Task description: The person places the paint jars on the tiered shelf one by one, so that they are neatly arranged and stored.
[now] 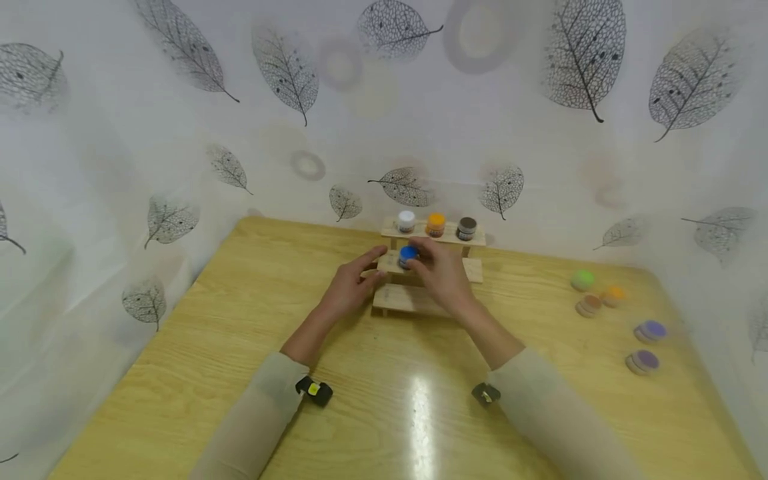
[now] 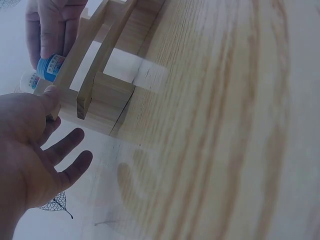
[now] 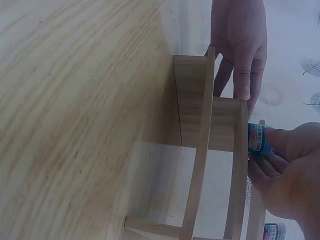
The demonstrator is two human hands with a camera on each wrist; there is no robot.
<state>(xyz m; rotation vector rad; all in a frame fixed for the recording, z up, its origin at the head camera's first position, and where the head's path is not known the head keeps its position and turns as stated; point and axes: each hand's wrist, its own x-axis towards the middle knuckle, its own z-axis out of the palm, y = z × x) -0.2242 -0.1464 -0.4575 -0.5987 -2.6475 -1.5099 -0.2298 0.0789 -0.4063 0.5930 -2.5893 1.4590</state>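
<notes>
A three-step wooden display rack (image 1: 414,300) stands at the back of the table. On its middle step, toward the left, is a small paint jar with a blue lid (image 1: 408,255). My right hand (image 1: 445,275) pinches this jar between thumb and fingers; its label (image 3: 257,139) shows in the right wrist view. At the rack's left end, my left hand (image 1: 348,287) has its thumb on the middle step's front edge and its index finger behind, while the other fingers (image 2: 67,145) spread loosely. A white jar (image 1: 406,221), an orange jar (image 1: 435,225) and a dark brown jar (image 1: 467,229) line the top step.
Several more jars sit on the right of the table, among them a green one (image 1: 582,280), a brown one (image 1: 589,305) and a purple one (image 1: 643,361). A leaf-patterned white curtain (image 1: 372,120) hangs close behind the rack and along both sides.
</notes>
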